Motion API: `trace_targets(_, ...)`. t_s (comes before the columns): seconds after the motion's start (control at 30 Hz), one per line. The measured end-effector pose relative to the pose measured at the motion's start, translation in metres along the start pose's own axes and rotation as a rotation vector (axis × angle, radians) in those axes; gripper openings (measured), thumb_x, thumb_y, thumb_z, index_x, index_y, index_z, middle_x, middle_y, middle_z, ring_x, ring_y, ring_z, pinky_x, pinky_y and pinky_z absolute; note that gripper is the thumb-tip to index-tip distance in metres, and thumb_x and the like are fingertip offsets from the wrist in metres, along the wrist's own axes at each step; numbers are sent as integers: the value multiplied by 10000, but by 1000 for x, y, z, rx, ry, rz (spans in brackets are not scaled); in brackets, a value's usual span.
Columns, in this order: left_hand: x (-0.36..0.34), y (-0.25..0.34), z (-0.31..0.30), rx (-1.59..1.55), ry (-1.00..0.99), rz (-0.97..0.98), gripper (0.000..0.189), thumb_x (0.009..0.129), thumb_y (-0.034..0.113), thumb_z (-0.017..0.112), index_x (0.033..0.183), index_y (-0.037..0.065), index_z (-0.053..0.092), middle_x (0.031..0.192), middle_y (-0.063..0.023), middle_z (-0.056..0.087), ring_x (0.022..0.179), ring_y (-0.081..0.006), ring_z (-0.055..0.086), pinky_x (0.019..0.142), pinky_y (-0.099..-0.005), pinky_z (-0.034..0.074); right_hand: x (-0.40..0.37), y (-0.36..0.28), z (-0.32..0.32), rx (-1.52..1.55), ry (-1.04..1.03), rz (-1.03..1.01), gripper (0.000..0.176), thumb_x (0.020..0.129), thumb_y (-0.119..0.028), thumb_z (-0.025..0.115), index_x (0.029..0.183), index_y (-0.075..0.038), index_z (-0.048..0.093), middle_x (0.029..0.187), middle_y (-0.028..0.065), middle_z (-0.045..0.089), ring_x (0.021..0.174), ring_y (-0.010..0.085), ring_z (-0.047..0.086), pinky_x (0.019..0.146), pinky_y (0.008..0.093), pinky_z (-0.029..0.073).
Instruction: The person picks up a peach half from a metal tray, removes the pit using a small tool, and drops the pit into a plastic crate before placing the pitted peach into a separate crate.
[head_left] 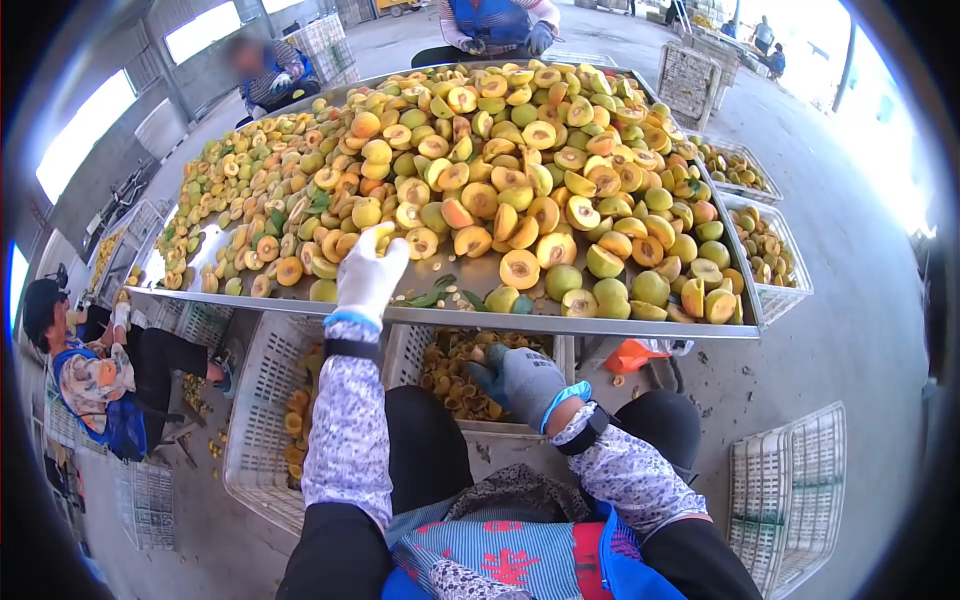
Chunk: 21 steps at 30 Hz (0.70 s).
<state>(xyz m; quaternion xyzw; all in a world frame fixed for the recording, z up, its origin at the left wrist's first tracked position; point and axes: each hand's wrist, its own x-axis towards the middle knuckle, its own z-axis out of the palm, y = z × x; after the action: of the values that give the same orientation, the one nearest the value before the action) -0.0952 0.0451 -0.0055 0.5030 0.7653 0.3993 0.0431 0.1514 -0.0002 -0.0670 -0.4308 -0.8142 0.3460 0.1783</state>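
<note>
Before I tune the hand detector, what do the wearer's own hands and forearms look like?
Left hand: white glove, blue cuff. Right hand: grey glove with small dark print on the back, teal toward the fingers, bright blue cuff. Black band at each wrist. White sleeves with purple patterning; black fabric higher up.

1 head cam looks fwd/down at nearby table (560,321).
</note>
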Motion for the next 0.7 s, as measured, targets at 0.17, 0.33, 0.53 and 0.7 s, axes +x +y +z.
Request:
trace_targets(0.17, 36, -29, 92, 240, -111, 15, 632, 822, 349, 650, 1404, 130, 538, 1240, -233, 644, 1191, -391, 599, 1031, -446, 467, 5, 3, 6, -20, -12, -41, 392, 982, -443, 562, 1025, -67, 663, 891, 242, 699, 864, 445, 673, 767, 556, 521)
trace_targets(0.33, 24, -25, 69, 27, -172, -84, 694, 790, 224, 770, 1396, 5, 510, 1181, -233, 674, 1096, -331, 664, 941, -383, 521, 4, -6, 2, 85, 29, -83, 356, 993, -400, 572, 1050, -55, 643, 880, 246, 690, 844, 461, 660, 741, 547, 514)
trace_targets(0.53, -27, 13, 40, -1170, -290, -306, 288, 987, 161, 646, 1233, 12, 654, 1075, -76, 694, 927, -175, 692, 765, -310, 582, 13, -23, -11, 432, 338, -140, 308, 1023, -318, 566, 1002, -18, 632, 821, 255, 667, 807, 463, 650, 653, 493, 494)
trace_targets(0.7, -69, 45, 33, -1479, -451, -247, 452, 1087, 349, 447, 1290, -39, 560, 1260, -194, 631, 1099, -269, 667, 935, -391, 564, 23, -13, -2, 464, 408, -191, 301, 1015, -299, 588, 969, -6, 632, 787, 265, 648, 761, 469, 641, 608, 482, 473)
